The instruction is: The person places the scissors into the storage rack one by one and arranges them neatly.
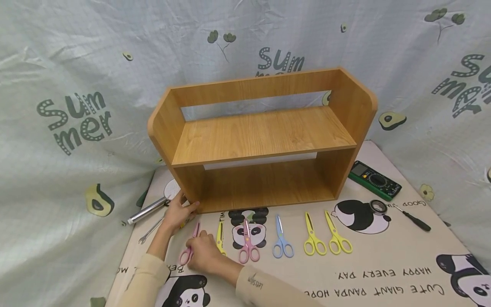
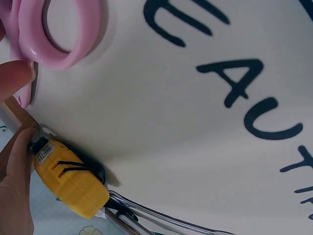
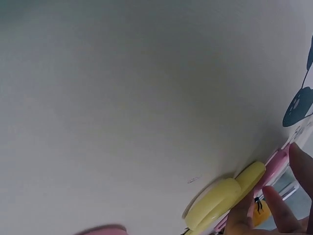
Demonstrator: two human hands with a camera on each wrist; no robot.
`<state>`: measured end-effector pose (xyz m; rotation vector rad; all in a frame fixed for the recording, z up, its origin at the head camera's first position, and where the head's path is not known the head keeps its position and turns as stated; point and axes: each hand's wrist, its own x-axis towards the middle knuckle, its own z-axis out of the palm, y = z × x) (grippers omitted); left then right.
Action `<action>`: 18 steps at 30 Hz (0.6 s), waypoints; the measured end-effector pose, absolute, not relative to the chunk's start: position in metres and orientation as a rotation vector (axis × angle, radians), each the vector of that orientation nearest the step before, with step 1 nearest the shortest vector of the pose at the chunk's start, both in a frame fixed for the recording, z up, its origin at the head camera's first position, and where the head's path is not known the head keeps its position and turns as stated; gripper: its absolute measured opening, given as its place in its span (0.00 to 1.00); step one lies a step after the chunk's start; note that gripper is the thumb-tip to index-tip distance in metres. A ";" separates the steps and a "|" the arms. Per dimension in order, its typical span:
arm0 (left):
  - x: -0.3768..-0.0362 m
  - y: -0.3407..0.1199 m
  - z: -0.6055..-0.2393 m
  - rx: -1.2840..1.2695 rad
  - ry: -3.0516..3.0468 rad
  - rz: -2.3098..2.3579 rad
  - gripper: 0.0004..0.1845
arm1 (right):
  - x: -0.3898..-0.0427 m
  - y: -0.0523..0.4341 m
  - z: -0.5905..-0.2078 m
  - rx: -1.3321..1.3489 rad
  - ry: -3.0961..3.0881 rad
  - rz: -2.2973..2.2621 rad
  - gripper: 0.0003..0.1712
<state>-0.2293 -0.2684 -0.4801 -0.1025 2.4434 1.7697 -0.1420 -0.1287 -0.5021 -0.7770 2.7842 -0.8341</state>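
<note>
My left hand (image 1: 177, 213) grips the lower left front corner of a wooden two-tier shelf (image 1: 264, 132), thumb at its front edge. Close by that hand lies a yellow-and-black tape measure (image 2: 71, 178), largely covered by it in the head view. Fingertips of my right hand (image 1: 206, 254) pinch the leftmost pink scissors (image 1: 197, 229) near the handles, which lie flat on the cloth, blades toward the shelf. The hand hides one handle loop. Just right of it are yellow scissors (image 1: 220, 234), their handles partly covered by the hand.
Pink scissors (image 1: 246, 232), blue scissors (image 1: 279, 230) and two yellow scissors (image 1: 311, 234) continue the row. At right lie a multimeter (image 1: 376, 181), a black tape roll (image 1: 378, 206) and a screwdriver (image 1: 416, 219). A wrench (image 1: 151, 230) and a silver-handled tool (image 1: 147, 212) lie left.
</note>
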 end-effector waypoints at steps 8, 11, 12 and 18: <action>-0.229 -0.268 -0.481 -0.095 2.449 1.763 0.45 | -0.142 -0.132 -0.501 -0.792 2.829 -0.748 0.16; -0.229 -0.269 -0.482 -0.099 2.439 1.772 0.46 | -0.141 -0.133 -0.500 -0.796 2.844 -0.723 0.15; -0.229 -0.268 -0.482 -0.104 2.437 1.776 0.45 | -0.141 -0.133 -0.500 -0.792 2.848 -0.719 0.15; -0.230 -0.269 -0.483 -0.113 2.439 1.773 0.46 | -0.141 -0.137 -0.500 -0.726 2.855 -0.716 0.18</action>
